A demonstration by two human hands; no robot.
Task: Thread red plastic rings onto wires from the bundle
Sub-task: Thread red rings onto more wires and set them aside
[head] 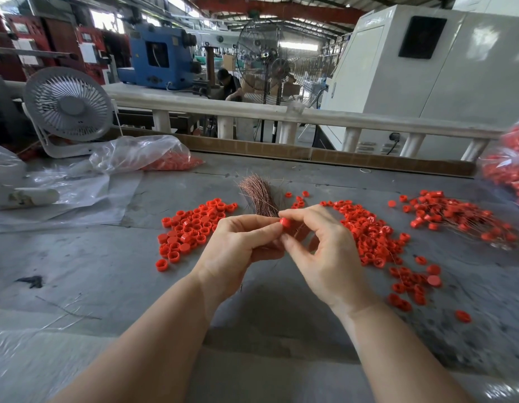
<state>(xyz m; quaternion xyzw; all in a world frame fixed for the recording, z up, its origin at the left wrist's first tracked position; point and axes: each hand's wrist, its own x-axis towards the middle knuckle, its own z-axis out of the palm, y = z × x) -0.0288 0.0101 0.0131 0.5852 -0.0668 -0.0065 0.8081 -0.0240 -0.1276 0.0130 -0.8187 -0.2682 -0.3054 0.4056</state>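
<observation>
Over the middle of the table, the left hand grips the wire bundle while the right hand pinches one red ring at its tips; a loose grip could drop it, or the wire miss the hole.

I count one wire bundle on the worktop, three heaps of red rings around it, too many to number: one left, two right. Two ring bags, one desk fan.
</observation>
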